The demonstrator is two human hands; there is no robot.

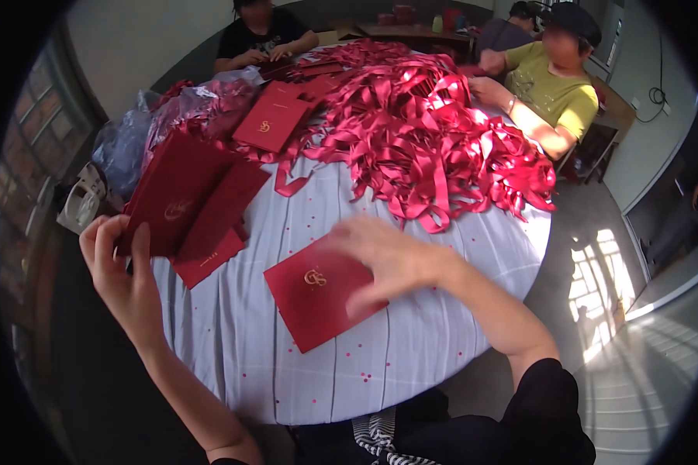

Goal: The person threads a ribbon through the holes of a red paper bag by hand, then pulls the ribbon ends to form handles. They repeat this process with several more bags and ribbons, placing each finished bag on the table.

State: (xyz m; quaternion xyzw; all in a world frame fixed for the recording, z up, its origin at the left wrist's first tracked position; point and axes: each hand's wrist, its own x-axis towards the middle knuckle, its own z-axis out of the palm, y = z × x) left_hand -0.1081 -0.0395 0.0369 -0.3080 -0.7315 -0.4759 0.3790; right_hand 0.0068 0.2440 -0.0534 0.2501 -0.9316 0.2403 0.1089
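My left hand (124,267) is closed on the lower edge of a dark red card folder (174,198), held tilted above the table's left side. Beneath it, a smaller red card (209,260) lies on the cloth. In front of me a flat red folder (302,306) with a gold emblem rests at an angle on the tablecloth (233,349). Over its right part is my right hand (380,260), somewhat blurred, thumb and fingers spread apart; whether it touches the folder I cannot tell.
A big heap of red ribbons (411,132) covers the table's far middle and right. More red folders (271,116) and clear plastic bags (124,151) lie at the far left. Two people sit across the table, a third behind. Small red dots speckle the cloth.
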